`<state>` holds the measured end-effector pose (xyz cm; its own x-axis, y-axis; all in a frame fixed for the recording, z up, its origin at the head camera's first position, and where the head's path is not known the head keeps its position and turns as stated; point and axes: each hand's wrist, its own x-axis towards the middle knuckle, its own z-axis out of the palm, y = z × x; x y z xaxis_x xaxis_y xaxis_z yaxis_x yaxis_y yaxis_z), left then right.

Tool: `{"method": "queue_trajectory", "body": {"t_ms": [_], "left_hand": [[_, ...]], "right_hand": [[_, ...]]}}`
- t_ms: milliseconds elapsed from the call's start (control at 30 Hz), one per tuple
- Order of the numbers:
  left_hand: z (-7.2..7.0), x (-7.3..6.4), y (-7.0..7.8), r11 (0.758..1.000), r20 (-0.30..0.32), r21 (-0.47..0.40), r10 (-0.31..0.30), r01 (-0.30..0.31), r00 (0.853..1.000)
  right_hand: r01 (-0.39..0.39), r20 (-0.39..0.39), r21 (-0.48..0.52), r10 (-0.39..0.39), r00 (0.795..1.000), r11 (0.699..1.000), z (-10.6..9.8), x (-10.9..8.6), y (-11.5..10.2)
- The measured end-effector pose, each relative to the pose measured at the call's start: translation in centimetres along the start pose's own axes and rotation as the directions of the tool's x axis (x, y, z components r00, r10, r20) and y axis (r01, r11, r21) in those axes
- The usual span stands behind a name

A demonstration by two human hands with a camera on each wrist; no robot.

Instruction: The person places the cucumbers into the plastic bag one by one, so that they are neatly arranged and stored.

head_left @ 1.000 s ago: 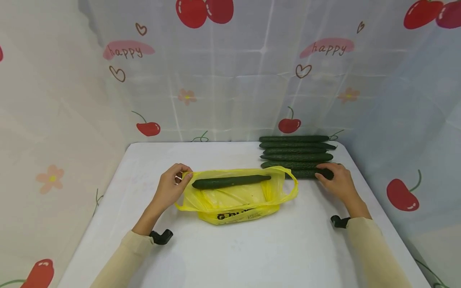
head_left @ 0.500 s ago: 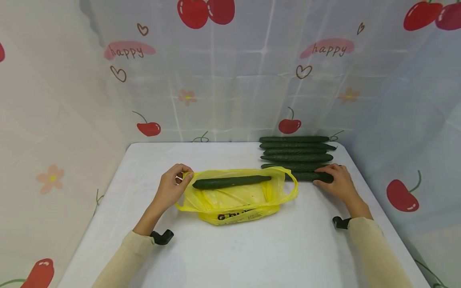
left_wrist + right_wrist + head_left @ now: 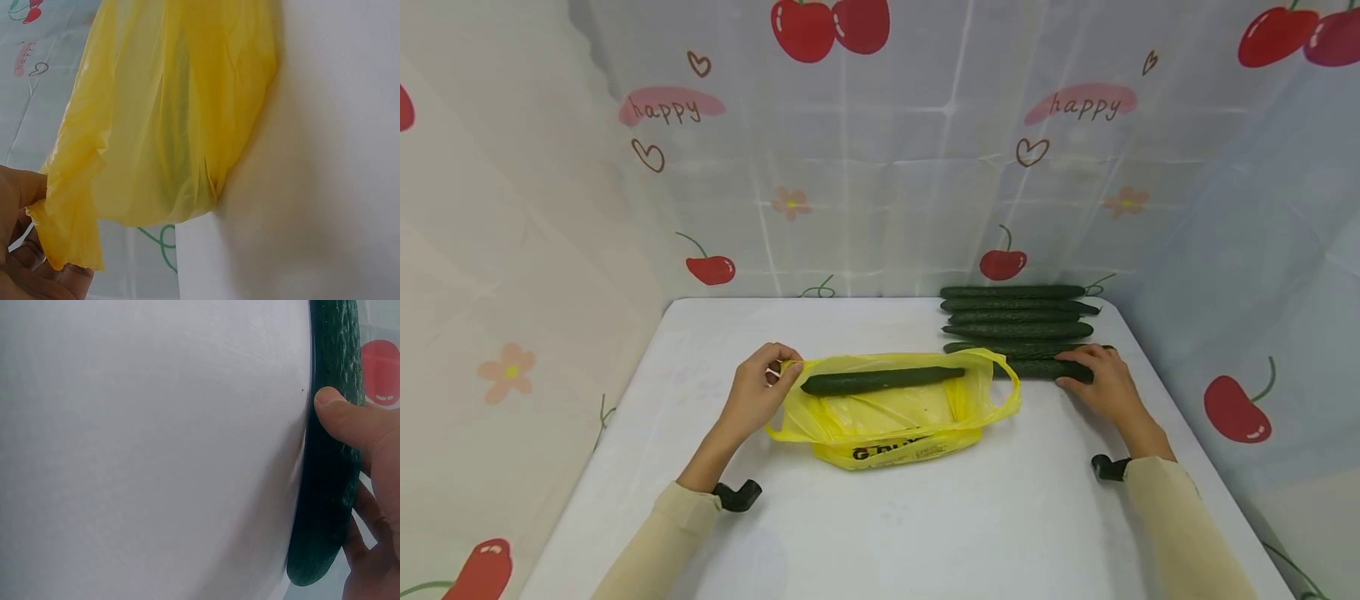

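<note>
Cucumbers (image 3: pixel 1011 321) lie in a tidy row at the back right of the white table (image 3: pixel 880 533), stacked side by side toward the printed backdrop (image 3: pixel 880 167); the nearest cucumber (image 3: pixel 1037 367) of the row sits just right of the yellow plastic bag (image 3: pixel 887 412). Bag lies open mid-table with one cucumber (image 3: pixel 880 380) resting across its mouth. Left hand (image 3: pixel 760 396) pinches the bag's left handle (image 3: pixel 65 240) between thumb and curled fingers, holding the mouth spread. Right hand (image 3: pixel 1101 383) is curled over the right end of the nearest cucumber, thumb (image 3: pixel 340 415) on its front side, fingers behind; it rests on the table, not lifted. Judgement: a grip nearer the cucumber's middle would balance it better than the end; keeping the handle taut and raised would give a wide opening, and sliding the cucumber in lengthwise, parallel to the one there, should avoid snagging thin plastic. Writing: "happy" in pink patches on the backdrop, twice; black print on the bag's front fold, partly creased, not legible.
</note>
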<state>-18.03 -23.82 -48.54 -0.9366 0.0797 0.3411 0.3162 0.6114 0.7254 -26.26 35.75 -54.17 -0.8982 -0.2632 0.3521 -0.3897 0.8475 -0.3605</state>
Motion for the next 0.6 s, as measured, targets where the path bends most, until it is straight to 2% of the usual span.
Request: {"method": "queue_trajectory", "body": {"t_ms": [300, 600], "left_hand": [[0.01, 0.03, -0.02, 1.0, 0.007, 0.02, 0.0, 0.0, 1.0], [-0.18, 0.12, -0.05, 1.0, 0.006, 0.023, -0.007, 0.007, 1.0]], "right_hand": [[0.015, -0.013, -0.022, -0.015, 1.0, 1.0, 0.04, -0.28, -0.5], [0.035, -0.044, 0.017, -0.034, 0.998, 0.999, -0.08, -0.47, -0.64]]}}
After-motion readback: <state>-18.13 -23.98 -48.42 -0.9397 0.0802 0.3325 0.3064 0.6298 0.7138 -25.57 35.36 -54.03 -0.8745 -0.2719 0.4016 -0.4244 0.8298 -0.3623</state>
